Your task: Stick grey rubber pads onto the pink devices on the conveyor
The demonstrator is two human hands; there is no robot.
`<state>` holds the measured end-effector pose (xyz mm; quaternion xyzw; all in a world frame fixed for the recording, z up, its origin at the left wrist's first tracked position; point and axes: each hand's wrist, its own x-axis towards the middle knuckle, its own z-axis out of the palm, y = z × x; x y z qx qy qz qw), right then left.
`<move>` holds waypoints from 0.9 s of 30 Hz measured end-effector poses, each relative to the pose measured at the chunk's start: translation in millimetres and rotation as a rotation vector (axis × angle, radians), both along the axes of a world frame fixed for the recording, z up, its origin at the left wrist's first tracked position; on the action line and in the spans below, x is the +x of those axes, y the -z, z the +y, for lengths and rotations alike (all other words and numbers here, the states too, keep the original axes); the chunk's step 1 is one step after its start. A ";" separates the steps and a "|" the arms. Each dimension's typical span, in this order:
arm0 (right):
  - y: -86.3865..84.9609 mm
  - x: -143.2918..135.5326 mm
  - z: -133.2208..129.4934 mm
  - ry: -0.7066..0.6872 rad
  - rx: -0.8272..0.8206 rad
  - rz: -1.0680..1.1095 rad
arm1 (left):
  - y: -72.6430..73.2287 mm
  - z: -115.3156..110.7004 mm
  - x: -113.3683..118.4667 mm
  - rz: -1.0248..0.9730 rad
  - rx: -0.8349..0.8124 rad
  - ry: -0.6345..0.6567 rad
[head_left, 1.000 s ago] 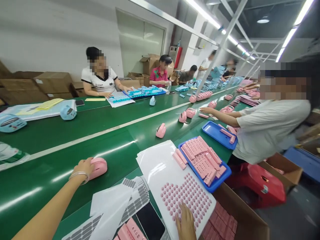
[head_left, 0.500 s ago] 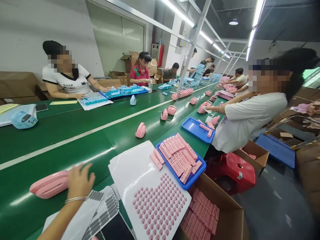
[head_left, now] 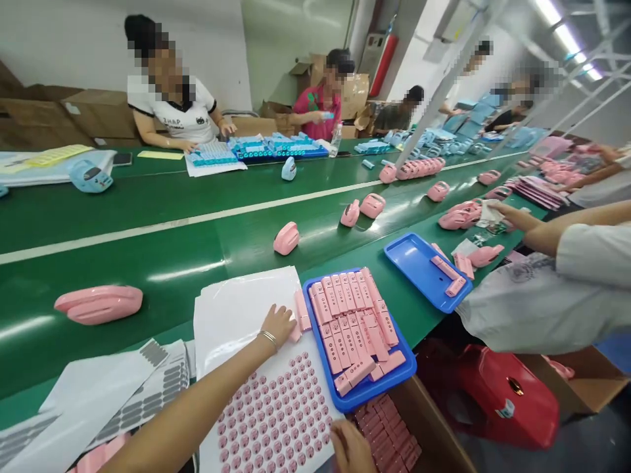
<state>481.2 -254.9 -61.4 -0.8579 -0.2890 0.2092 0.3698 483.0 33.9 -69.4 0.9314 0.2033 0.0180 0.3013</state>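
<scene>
My left hand (head_left: 279, 325), with bangles at the wrist, reaches over the white sticker sheet (head_left: 241, 309). Its fingers close around the end of a pink bar-shaped plastic piece (head_left: 302, 310) by the tray's left rim. Rows of small round pink stickers (head_left: 276, 414) cover the lower part of the sheet. At the sheet's lower right edge is my right hand (head_left: 352, 447), its fingers bent together; whatever they hold is hidden. Beside the hands, a blue tray (head_left: 409, 368) carries many pink bars with small dark marks (head_left: 350, 328).
A long pink housing (head_left: 98, 304) lies on the green belt (head_left: 162, 289) at left. Grey-label sheets (head_left: 142, 387) lie near my left forearm. A cardboard box (head_left: 434, 427) of pink bars stands below the tray. Co-workers sit opposite and at right, near another blue tray (head_left: 419, 269).
My left hand has left the long pink housing and moved right to the pink bar by the tray. My right hand has come into view at the bottom. The view has shifted.
</scene>
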 end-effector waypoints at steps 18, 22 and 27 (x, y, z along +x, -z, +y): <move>42.6 44.3 125.5 -0.285 -0.027 -0.041 | -86.3 -139.2 -173.1 -0.755 -1.587 -1.331; 37.4 47.9 132.3 -0.238 -0.024 0.062 | -101.6 -143.7 -163.5 -0.781 -1.576 -1.223; 11.5 50.8 142.4 -0.158 -0.015 0.269 | -97.6 -147.4 -157.7 -0.781 -1.569 -1.173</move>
